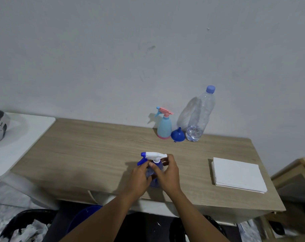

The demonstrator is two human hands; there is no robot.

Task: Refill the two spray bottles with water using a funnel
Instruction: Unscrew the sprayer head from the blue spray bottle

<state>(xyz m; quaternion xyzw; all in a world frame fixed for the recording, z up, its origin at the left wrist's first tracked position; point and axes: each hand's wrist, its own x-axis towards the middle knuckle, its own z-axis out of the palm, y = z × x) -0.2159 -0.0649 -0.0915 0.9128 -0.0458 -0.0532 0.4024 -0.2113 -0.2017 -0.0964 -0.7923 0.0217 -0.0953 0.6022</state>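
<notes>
Nearest, below the desk edge at 7 o'clock: one bin [26,226] of crumpled paper and one blue bucket [83,219], partly hidden.

At 6 o'clock on the desk [95,154], close to the front edge: the blue sprayer [155,155], upright, held in both hands. Left hand [140,173] curled round its shoulder, right hand [168,169] pinching the collar just under the white head, seemingly set to unscrew it. Head on for now, trigger pointing to 9 o'clock.

Likely light and near empty, thin clear plastic that gives under a squeeze. Best steadied low on the body with one hand and turned at the ribbed collar with the other, never by the trigger. Probably slippery once wet, and easily tipped with a funnel standing in the neck.

At 3 o'clock, well apart from the hands: one paper stack [239,173], lying flat.

Farthest, at 1 o'clock against the wall, a tight row: the pink sprayer [164,127], head on, untouched. Just beside it the funnel [177,135], mouth down, possibly touching both neighbours. Then the water bottle [198,117], capped, water only in its bottom part. Thin-walled and crushable by the look, better gripped at mid-body for pouring.

Count: two sprayers, one funnel, one water bottle, one paper stack.
</notes>
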